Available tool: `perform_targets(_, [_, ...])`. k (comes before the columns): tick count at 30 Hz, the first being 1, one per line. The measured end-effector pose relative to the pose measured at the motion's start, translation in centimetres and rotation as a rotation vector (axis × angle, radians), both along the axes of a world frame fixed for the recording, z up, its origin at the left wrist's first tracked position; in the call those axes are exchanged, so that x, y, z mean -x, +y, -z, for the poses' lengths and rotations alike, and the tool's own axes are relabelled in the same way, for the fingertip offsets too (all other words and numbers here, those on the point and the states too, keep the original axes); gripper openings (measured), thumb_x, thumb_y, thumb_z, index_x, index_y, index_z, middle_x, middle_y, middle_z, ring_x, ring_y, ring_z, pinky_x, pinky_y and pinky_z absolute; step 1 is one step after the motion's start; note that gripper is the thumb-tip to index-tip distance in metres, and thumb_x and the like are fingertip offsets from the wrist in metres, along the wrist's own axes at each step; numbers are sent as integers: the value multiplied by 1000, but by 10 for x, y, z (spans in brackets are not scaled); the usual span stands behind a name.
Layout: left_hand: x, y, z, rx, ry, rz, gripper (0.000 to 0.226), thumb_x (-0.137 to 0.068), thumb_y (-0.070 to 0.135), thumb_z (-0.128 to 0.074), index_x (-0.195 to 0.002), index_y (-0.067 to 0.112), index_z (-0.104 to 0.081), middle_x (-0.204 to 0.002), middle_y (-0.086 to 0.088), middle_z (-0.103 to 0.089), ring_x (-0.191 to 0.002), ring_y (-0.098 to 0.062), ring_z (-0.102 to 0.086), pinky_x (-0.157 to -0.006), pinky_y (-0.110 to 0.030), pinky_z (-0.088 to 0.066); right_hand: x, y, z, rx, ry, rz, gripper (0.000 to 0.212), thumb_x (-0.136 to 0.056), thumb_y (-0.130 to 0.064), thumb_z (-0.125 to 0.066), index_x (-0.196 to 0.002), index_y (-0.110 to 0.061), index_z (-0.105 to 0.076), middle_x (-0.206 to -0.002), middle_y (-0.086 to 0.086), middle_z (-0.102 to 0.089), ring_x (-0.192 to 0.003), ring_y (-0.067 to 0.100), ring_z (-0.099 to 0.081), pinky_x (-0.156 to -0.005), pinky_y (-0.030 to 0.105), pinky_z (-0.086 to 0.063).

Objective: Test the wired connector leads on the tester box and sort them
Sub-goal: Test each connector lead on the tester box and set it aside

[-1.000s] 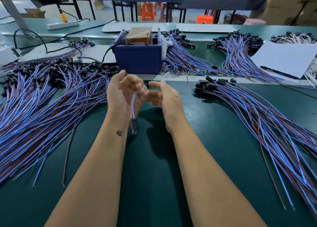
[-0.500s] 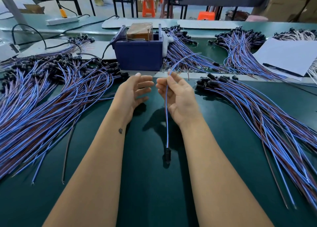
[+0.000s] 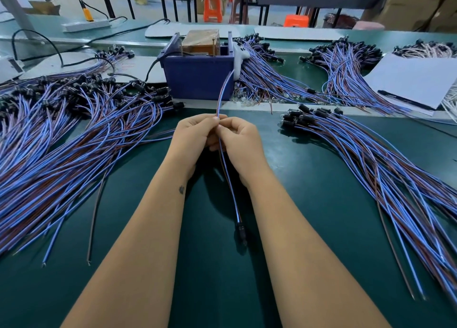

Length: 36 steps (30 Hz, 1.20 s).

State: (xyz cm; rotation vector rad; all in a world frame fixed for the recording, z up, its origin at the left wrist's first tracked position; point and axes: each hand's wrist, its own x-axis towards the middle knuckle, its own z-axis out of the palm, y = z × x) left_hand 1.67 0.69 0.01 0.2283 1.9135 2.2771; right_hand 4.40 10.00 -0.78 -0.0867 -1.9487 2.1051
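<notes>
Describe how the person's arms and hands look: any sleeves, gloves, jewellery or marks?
Both forearms are bare, with no sleeves in view. The left hand and the right hand wear no gloves, and no rings, watch or bracelets show. One small dark mark, like a tattoo, sits on the left forearm near the wrist.

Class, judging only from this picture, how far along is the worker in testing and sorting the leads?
Done, apparently: a small bundle of leads lies right of the hands. In hand: both hands, left hand and right hand, pinch one lead, its bare end rising toward the blue tester box. Left: probably the large pile on the left, though which pile is tested cannot be confirmed.
</notes>
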Motion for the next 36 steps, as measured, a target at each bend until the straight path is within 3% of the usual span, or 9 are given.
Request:
perform_targets(3, [0, 1, 0, -9, -6, -60, 22, -95, 7, -51, -92, 6, -73, -83, -20, -64, -67, -27, -53, -47, -21, -43, -1, -2, 0, -73, -10, 40, 20, -97, -3, -51, -84, -12, -62, -73, 10, -67, -60, 17, -63, -58, 27, -55])
perform_targets(6, [5, -2, 2, -3, -2, -188, 26, -97, 10, -49, -83, 15, -71, -79, -2, -72, -68, -14, -65, -55, -24, -50, -2, 2, -1, -108, -39, 156, 15, -99, -12, -50, -88, -17, -59, -67, 6, -67, -51, 14, -61, -50, 26, -52])
perform_targets(8, [10, -6, 5, 27, 16, -260, 26, -99, 14, -47, -85, 19, -68, -70, 5, -71, -62, -9, -65, -57, -21, -49, -3, 8, -1, -112, -50, 229, 12, -99, -18, -50, -90, -19, -58, -57, 1, -64, -42, 10, -54, -44, 21, -45])
perform_targets(10, [13, -11, 6, 21, 34, -316, 24, -100, 15, -46, -88, 21, -66, -61, 7, -67, -53, -7, -60, -50, -17, -44, -3, 11, -1, -137, -54, 269, 12, -98, -22, -52, -90, -21, -60, -48, -3, -59, -38, 8, -49, -43, 20, -41])
perform_targets(13, [17, -18, 7, 22, 37, -384, 24, -100, 16, -46, -89, 21, -67, -56, 9, -63, -47, -5, -54, -43, -15, -38, -1, 11, 0, -175, -41, 283, 13, -97, -22, -54, -87, -24, -63, -42, -9, -51, -39, 4, -43, -48, 23, -39])
perform_targets(16, [19, -24, 6, 35, 27, -435, 24, -99, 16, -48, -89, 22, -69, -54, 10, -59, -45, -3, -50, -41, -15, -37, 0, 11, 0, -213, -25, 290, 15, -97, -21, -54, -87, -22, -65, -39, -12, -48, -40, 2, -43, -47, 16, -37])
perform_targets(23, [19, -25, 7, 100, 71, -422, 23, -98, 18, -52, -87, 26, -72, -58, 7, -54, -49, -5, -45, -45, -13, -37, 0, 12, -1, -245, -11, 254, 15, -96, -20, -56, -88, -22, -68, -39, -13, -48, -41, 1, -45, -49, 11, -39])
perform_targets(31, [21, -22, 11, 178, 117, -371, 19, -96, 23, -56, -97, 26, -75, -60, 10, -54, -50, -2, -44, -52, -12, -40, 2, 11, -1, -259, 0, 227, 14, -96, -21, -57, -91, -22, -70, -41, -14, -49, -44, 3, -45, -54, 19, -44])
perform_targets(36, [23, -22, 14, 228, 129, -374, 19, -96, 23, -55, -100, 25, -74, -63, 10, -56, -51, 1, -47, -52, -10, -41, 4, 11, 0, -277, -8, 216, 14, -96, -23, -57, -96, -22, -71, -42, -16, -51, -44, 3, -47, -53, 17, -44])
